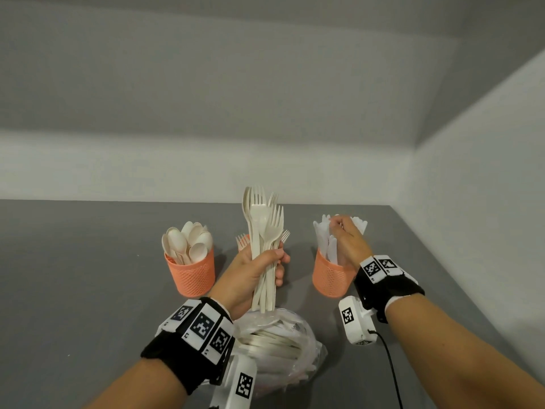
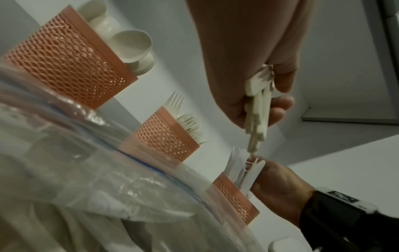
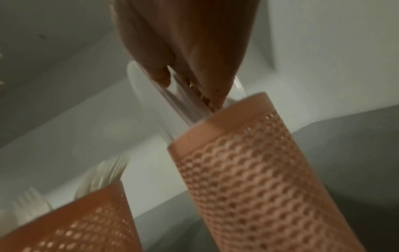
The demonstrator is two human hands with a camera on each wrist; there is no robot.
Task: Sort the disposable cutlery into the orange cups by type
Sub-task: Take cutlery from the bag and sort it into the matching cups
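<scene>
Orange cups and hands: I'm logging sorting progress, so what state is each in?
Left cup: upright, holds spoons.
Middle cup: upright, holds forks.
Right cup: upright, holds knives.
Left hand: grips a bundle of cutlery upright.
Right hand: pinches a knife at the right cup.
Plastic bag: open, cutlery inside.

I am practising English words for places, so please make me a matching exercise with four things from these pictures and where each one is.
Things:
1. spoons
2. knives
3. fork bundle
4. plastic bag

Places:
A. gripped upright in the left hand
B. on the table, nearest the person
C. in the left cup
D. in the right cup, where the right hand reaches

Right pairs: 1-C, 2-D, 3-A, 4-B
</scene>
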